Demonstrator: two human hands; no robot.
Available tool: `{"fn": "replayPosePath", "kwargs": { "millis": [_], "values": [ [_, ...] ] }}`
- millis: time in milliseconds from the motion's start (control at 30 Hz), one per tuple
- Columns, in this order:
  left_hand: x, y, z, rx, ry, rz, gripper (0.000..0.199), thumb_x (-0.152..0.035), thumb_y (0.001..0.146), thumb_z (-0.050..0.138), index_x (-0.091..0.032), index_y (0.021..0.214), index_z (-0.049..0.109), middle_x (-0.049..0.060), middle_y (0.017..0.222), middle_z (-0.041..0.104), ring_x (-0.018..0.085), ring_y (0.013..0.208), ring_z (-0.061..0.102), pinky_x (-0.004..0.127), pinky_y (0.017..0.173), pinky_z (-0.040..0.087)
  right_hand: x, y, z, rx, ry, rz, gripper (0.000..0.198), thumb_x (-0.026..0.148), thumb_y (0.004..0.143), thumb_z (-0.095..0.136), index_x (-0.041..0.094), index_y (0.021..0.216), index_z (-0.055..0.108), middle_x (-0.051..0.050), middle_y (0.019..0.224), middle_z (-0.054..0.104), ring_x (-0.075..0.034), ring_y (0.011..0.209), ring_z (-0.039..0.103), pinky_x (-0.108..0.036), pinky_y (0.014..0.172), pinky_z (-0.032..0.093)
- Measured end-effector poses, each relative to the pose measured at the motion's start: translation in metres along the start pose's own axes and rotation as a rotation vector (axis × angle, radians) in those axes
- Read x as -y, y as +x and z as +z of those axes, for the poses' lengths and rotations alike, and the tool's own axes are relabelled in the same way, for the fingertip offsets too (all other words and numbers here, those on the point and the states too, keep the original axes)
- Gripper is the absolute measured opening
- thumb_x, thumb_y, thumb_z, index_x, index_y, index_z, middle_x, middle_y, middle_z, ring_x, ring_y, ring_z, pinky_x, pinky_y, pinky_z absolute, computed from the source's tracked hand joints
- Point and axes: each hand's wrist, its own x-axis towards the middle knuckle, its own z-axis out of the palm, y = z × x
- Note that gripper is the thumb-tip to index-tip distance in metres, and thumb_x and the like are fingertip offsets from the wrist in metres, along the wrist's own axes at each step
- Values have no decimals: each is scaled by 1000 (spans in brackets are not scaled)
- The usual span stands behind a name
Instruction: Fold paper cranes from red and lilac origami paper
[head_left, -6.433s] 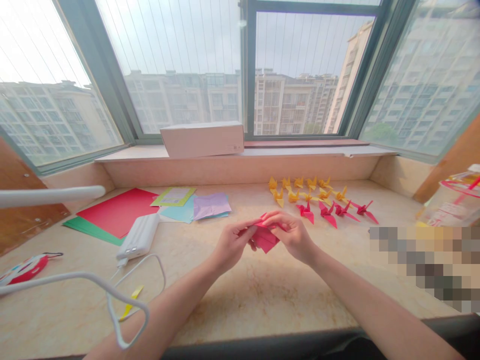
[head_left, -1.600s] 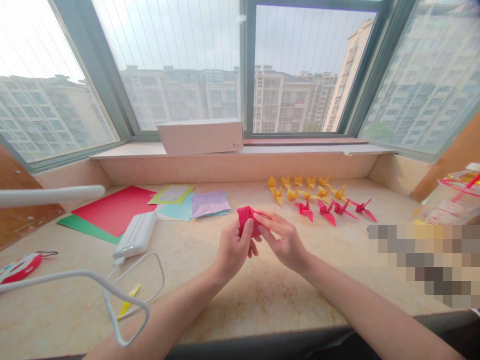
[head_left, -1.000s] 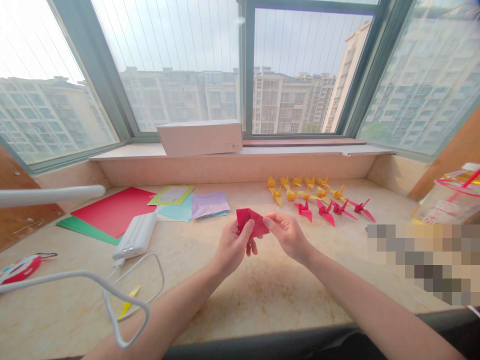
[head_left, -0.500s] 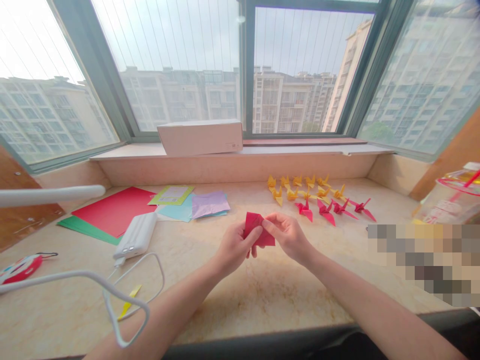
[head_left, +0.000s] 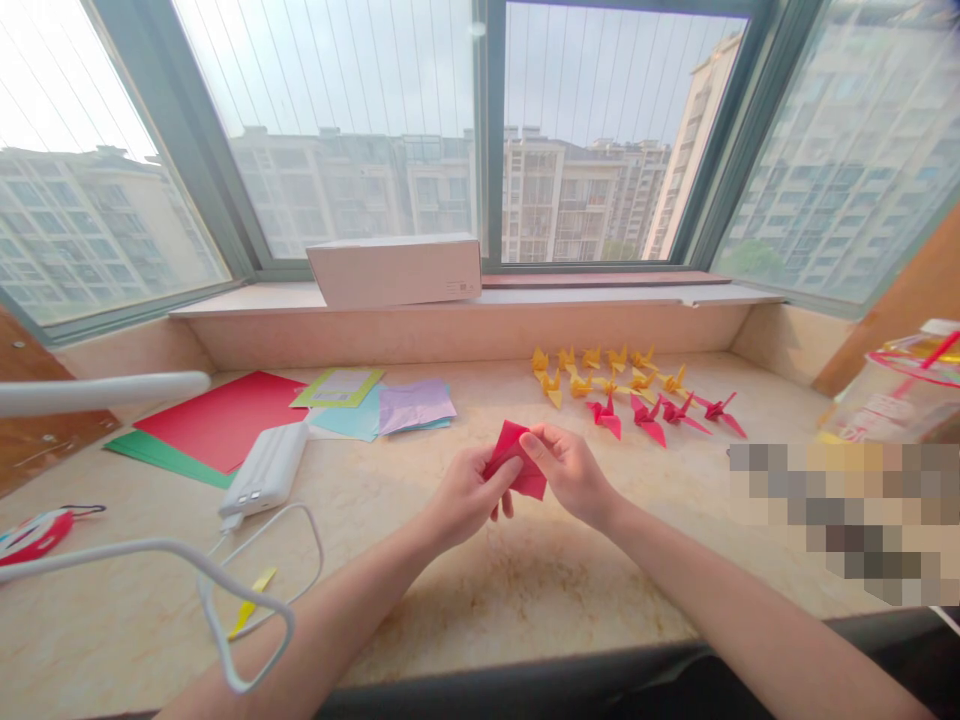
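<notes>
A small folded sheet of red origami paper [head_left: 534, 484] is held up over the marble-patterned counter, between both hands. My left hand [head_left: 469, 492] pinches its left side, thumb lying across the front and other fingers behind. On its upper right edge my right hand [head_left: 564, 468] closes with thumb and forefinger. Part of the paper is hidden by the thumbs. Beyond my right hand stand several red paper cranes [head_left: 649, 418], and behind them rows of yellow paper cranes [head_left: 611, 385].
Red paper sheets [head_left: 225, 420], green paper [head_left: 161, 458] and a purple sheet [head_left: 416, 407] lie left. Nearer are a white power bank [head_left: 266, 468], a looping white cable [head_left: 247, 545] and a yellow strip [head_left: 251, 602]. A plastic cup [head_left: 877, 400] stands right; a white box [head_left: 397, 273] sits on the ledge.
The folded red paper has tilted clockwise in my hands. My right thumb has moved slightly up along its edge. The whole view has shifted a little.
</notes>
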Motion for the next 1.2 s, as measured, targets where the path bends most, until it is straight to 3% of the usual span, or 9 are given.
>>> {"fn": "replayPosePath", "kwargs": {
  "millis": [133, 467, 600, 733, 867, 1033, 1200],
  "values": [
    [0, 0, 0, 19, 14, -13, 39, -49, 92, 53, -12, 81, 63, 7, 73, 69, 9, 47, 60, 17, 38, 41, 0, -1, 0, 24, 75, 28, 38, 56, 87, 60, 19, 80, 56, 3, 59, 61, -15, 49, 62, -24, 45, 48],
    [4, 1, 1, 13, -32, -45, 39, -50, 91, 55, -12, 85, 64, 8, 79, 72, 12, 48, 66, 17, 38, 42, -3, 3, -1, 6, 35, 50, 42, 60, 86, 59, 18, 79, 61, 1, 57, 63, -16, 48, 64, -25, 44, 51],
    [0, 2, 1, -56, -69, -85, 43, -54, 90, 54, -12, 87, 64, 8, 76, 72, 13, 45, 66, 16, 33, 38, -4, 4, -6, -24, -120, -35, 40, 54, 84, 64, 18, 103, 68, -2, 75, 70, -17, 59, 66, -28, 53, 53],
    [0, 5, -3, -122, -70, -107, 49, -58, 91, 49, -11, 93, 63, 7, 75, 71, 15, 45, 68, 15, 28, 31, -4, 5, -13, -15, -414, -209, 56, 39, 78, 75, 23, 130, 59, -6, 104, 71, -18, 78, 65, -30, 66, 53],
    [4, 6, -4, -110, -61, -98, 44, -55, 89, 54, -12, 96, 61, 6, 74, 70, 14, 45, 67, 15, 31, 36, -3, 4, -13, -67, -405, -234, 38, 38, 92, 57, 23, 126, 61, -7, 104, 72, -20, 84, 68, -32, 72, 54],
    [5, 6, -3, -132, -12, -41, 42, -42, 83, 67, -15, 113, 55, 4, 80, 70, 13, 44, 66, 17, 34, 43, -4, 3, -11, -76, -263, -210, 31, 37, 98, 46, 24, 125, 57, -6, 98, 73, -20, 84, 70, -31, 69, 55],
    [3, 6, -1, -165, -37, -1, 44, -53, 90, 53, -14, 111, 54, 5, 76, 69, 13, 42, 64, 18, 35, 44, -9, 6, -13, -79, -298, -243, 19, 32, 96, 52, 25, 112, 59, -5, 97, 71, -19, 83, 69, -33, 73, 55]
  ]
}}
